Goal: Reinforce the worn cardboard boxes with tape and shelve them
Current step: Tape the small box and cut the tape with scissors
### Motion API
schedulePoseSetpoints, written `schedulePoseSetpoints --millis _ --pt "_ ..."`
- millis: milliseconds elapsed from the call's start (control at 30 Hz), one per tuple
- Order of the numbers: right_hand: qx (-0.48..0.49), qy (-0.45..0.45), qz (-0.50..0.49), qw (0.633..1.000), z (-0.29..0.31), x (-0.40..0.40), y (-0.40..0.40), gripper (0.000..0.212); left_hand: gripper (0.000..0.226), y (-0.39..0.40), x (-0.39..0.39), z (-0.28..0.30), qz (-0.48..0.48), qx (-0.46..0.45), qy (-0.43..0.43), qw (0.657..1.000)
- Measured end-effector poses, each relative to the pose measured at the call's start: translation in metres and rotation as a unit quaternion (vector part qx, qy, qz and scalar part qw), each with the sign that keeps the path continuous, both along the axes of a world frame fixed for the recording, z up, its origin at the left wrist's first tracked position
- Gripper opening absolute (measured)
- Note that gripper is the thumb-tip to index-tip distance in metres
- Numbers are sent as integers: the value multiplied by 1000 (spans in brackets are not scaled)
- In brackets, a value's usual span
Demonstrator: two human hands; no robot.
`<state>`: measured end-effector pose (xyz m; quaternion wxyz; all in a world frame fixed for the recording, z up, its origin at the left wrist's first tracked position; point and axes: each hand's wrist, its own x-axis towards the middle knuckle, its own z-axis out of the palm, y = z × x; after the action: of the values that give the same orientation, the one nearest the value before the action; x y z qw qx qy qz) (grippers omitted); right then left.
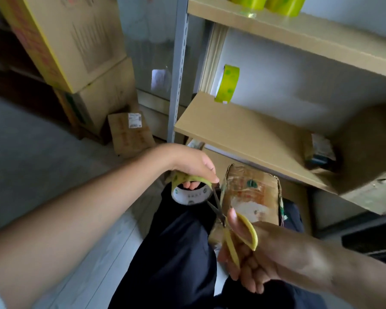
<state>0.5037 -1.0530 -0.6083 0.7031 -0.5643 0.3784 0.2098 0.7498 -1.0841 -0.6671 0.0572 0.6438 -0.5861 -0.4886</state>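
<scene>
A worn cardboard box (252,195) wrapped in shiny tape rests between my knees, just below the shelf. My left hand (194,166) grips a yellow-green tape roll (191,190) with fingers through its core, held left of the box. My right hand (259,257) holds yellow-handled scissors (239,233), thumb through one loop. The dark blades point up toward the gap between roll and box. Any tape strip between them is too thin to make out.
A wooden shelf (243,128) carries a spare tape roll (227,83) and a large box (366,152) at right. More rolls (267,3) sit on the upper shelf. Stacked cartons (80,52) and a small flat box (129,132) stand on the floor at left.
</scene>
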Motion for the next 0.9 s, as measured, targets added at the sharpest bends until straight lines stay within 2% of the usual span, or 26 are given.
schedulePoseSetpoints --millis 67,267,400,600,667,800,900 --pt "1 24 -15 1000 -3 6 1 87 30 1 2 0 2 -4 10 1000" --pt "23 37 -125 991 -13 19 -1 99 29 -2 9 3 -6 -1 18 1000" --pt "35 39 -186 981 -21 31 -10 92 26 -11 7 8 -6 21 8 1000" --pt "51 49 -220 973 -20 50 -23 90 22 -22 0 12 21 48 4 999" --pt "41 56 -214 974 -19 52 -26 82 19 -24 -2 12 31 57 12 998" --pt "-29 37 -216 975 -17 42 -26 47 16 -23 -4 12 42 67 32 996" --pt "-37 40 -181 982 -11 23 -21 42 15 -11 12 13 17 52 51 997"
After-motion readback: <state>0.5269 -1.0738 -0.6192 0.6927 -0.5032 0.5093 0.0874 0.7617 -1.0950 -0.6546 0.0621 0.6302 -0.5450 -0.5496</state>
